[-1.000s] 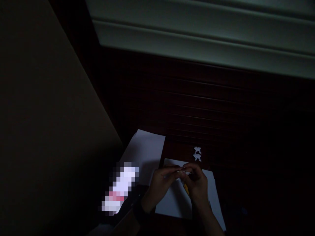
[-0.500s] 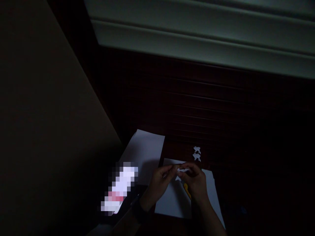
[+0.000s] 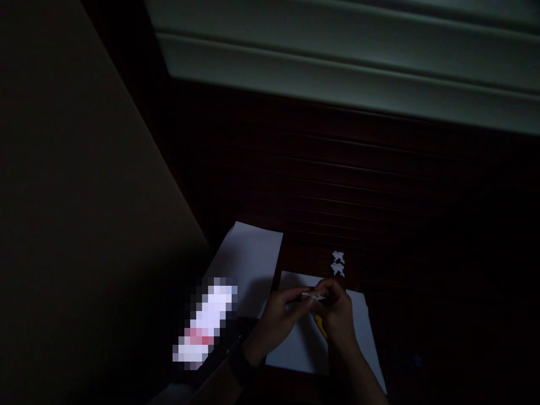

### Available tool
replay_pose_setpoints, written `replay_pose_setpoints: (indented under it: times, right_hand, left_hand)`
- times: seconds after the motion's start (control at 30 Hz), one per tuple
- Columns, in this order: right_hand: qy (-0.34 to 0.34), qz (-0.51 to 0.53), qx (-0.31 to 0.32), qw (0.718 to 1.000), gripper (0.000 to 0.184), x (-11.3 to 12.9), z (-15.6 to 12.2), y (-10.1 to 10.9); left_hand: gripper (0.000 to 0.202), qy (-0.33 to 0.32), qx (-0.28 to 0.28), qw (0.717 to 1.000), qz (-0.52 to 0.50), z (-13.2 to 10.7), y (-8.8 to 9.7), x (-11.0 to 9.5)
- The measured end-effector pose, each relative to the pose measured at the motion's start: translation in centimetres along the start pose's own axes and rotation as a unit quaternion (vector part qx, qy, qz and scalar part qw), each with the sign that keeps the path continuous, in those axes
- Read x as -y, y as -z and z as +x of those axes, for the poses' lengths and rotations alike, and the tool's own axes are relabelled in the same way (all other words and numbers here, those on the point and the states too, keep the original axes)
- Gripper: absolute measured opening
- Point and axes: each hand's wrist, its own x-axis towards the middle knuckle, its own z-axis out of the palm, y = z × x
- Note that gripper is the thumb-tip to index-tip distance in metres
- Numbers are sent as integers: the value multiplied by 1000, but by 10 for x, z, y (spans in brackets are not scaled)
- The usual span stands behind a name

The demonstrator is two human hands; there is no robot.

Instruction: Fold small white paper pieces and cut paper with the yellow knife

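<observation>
The scene is very dim. My left hand (image 3: 276, 323) and my right hand (image 3: 337, 318) meet fingertip to fingertip over a white sheet (image 3: 295, 346) on a dark wooden table. Between the fingertips both hands pinch a small white folded paper piece (image 3: 313, 296). A yellow object (image 3: 320, 326) peeks out under my right hand; I cannot make out what it is. Two small folded white paper shapes (image 3: 338, 264) lie just beyond the hands.
A second white sheet (image 3: 248, 261) lies to the left of the first one. A bright blurred oblong (image 3: 205, 324) sits at the lower left. A pale wall (image 3: 76, 225) fills the left, and light horizontal slats (image 3: 358, 67) run across the top.
The hands stay together over the sheet. The fingers have shifted slightly on the small paper piece, which now shows flatter between the fingertips.
</observation>
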Motion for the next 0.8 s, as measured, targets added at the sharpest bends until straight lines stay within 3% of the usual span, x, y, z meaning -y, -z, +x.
replay_pose_setpoints:
  times: [0.13, 0.27, 0.53, 0.8]
  right_hand:
    - [-4, -29, -13, 1000, 22, 0, 1, 1]
    - [-5, -81, -29, 996, 24, -3, 2, 3]
    - [6, -45, -18, 999, 25, -1, 2, -2]
    - [4, -107, 34, 994, 29, 9, 0, -3]
  left_hand:
    - [31, 20, 11, 999, -32, -1, -1, 5]
    - [29, 43, -18, 998, -52, -4, -6, 13]
    - [30, 52, -22, 995, -85, 2, 0, 13]
    - [23, 3, -92, 994, 67, 6, 16, 4]
